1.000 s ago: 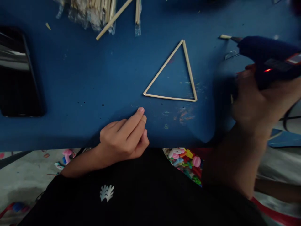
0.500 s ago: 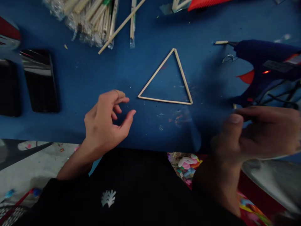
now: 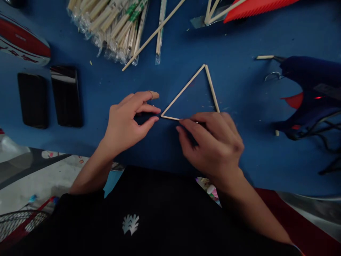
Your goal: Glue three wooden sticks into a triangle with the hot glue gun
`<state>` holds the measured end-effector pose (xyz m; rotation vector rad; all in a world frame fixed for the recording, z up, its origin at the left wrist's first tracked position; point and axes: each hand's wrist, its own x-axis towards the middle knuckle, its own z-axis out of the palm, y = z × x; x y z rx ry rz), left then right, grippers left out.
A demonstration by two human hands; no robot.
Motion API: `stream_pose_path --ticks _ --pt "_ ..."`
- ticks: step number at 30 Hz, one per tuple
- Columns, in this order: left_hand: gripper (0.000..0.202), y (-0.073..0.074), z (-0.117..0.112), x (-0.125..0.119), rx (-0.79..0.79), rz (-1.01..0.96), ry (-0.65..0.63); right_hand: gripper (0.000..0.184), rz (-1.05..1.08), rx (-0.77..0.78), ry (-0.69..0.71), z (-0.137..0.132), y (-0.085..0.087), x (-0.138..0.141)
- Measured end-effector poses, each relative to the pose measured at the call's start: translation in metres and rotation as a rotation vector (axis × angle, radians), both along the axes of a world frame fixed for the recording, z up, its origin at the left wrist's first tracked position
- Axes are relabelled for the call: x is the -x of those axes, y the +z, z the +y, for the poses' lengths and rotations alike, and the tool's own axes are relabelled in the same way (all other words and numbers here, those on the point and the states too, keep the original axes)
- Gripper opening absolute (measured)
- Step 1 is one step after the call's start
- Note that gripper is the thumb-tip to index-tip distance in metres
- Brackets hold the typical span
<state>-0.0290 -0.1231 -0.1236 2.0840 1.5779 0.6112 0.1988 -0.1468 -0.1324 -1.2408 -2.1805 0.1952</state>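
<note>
One head-worn camera looks steeply down, close over the blue table (image 3: pixel 239 42)

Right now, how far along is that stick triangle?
Done: three sticks form a closed triangle on the blue table. In hand: the right hand covers its bottom edge; the left hand nears its left corner. Left: unused sticks remain bagged; the glue gun lies aside.

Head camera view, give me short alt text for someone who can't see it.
Two bare hands meet at a stick triangle on a blue table: right hand on its bottom edge, left hand open beside its left corner. A glue gun lies right.
</note>
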Motion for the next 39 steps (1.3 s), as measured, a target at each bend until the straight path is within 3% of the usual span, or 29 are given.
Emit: stream_pose_path --ticks 6,13,24,31,39 --pt "0.069 0.005 0.040 0.018 0.162 -0.018 -0.332 0.016 -0.013 0.006 -0.071 0.002 -0.009 0.022" --pt "0.074 -0.003 0.067 0.024 0.027 -0.054 -0.611 0.013 -0.015 -0.052 -0.080 0.007 -0.014 0.023" --pt "0.053 -0.009 0.074 0.022 0.055 -0.060 -0.660 0.011 0.032 -0.031 -0.013 0.015 -0.013 0.022" --pt "0.052 -0.015 0.074 0.023 -0.100 0.005 -0.699 0.011 0.044 -0.008 -0.012 0.016 -0.012 0.021" --pt "0.046 -0.008 0.073 0.019 0.073 -0.042 -0.621 0.010 0.050 0.009 -0.015 0.016 -0.012 0.021"
